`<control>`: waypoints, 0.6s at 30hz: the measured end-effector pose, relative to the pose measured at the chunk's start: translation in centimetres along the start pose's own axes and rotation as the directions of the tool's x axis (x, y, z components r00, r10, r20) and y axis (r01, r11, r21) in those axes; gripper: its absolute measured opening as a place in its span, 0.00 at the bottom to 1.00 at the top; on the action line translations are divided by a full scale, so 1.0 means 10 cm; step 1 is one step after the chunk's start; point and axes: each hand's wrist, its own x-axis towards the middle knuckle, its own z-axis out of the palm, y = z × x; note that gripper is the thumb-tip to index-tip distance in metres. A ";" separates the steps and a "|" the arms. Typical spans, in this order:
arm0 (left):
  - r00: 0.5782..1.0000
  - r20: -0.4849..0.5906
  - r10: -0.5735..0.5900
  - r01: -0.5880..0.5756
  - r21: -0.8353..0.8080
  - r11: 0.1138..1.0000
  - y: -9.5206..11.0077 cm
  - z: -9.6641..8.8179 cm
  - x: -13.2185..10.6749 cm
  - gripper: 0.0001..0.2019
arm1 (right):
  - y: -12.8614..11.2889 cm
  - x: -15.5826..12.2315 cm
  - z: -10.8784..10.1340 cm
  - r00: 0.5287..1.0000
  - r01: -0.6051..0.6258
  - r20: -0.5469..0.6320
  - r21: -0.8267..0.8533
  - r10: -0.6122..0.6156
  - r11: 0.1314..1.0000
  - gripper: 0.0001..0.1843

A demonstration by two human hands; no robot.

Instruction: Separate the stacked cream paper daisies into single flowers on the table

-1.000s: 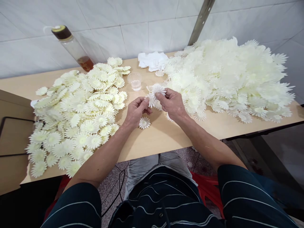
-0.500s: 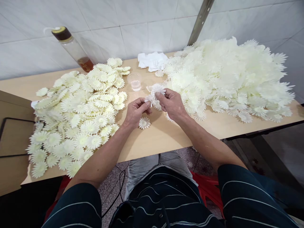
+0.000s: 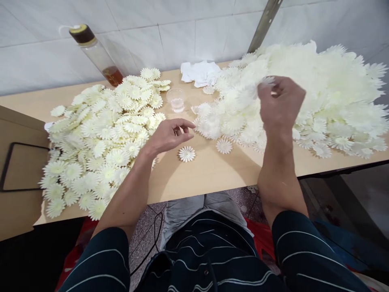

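left hand [image 3: 173, 134] loosely spread, empty, right hand [image 3: 282, 99] pinching a blurred flower [image 3: 268, 81], near heap [image 3: 306, 77]

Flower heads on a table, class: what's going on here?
A person is at a table with two piles of pale flower heads. The right hand, blurred, is over the right-hand pile and may be pinching one. The left hand hovers open beside the left-hand pile, and a loose flower head lies nearby.

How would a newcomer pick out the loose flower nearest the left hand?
On the brown table, find the gap between the left heap and the right heap of flowers. There, just below the left hand in the picture, lies the flower. It sits alone, touching no other, unlike those crowded in the heaps.
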 end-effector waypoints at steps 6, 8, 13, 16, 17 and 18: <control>0.942 0.321 -0.101 -0.047 0.425 0.904 -0.02 -0.21 -0.03 0.24 | 0.10 -0.05 -0.19 0.956 0.250 -0.085 -0.273 -0.282 0.929 0.19; 0.936 0.309 -0.170 -0.022 0.532 0.847 -0.03 -0.13 -0.04 0.19 | 0.15 0.01 -0.22 0.850 0.311 -0.285 -0.409 -0.443 0.858 0.12; 0.943 0.238 -0.235 0.057 0.577 0.815 -0.02 0.03 -0.02 0.06 | 0.31 -0.07 0.25 0.881 0.350 -0.150 -0.431 -0.448 0.832 0.06; 0.987 0.116 -0.107 0.054 0.386 0.921 -0.07 0.07 0.02 0.08 | 0.42 -0.26 0.64 0.971 0.238 0.135 -0.428 -0.198 0.872 0.20; 0.996 0.058 -0.074 0.054 0.297 0.953 -0.10 0.09 0.04 0.10 | 0.45 -0.31 0.72 0.974 0.199 0.193 -0.450 -0.122 0.871 0.23; 0.999 0.002 -0.054 0.053 0.203 0.978 -0.13 0.11 0.05 0.11 | 0.47 -0.35 0.78 0.970 0.168 0.235 -0.471 -0.061 0.866 0.25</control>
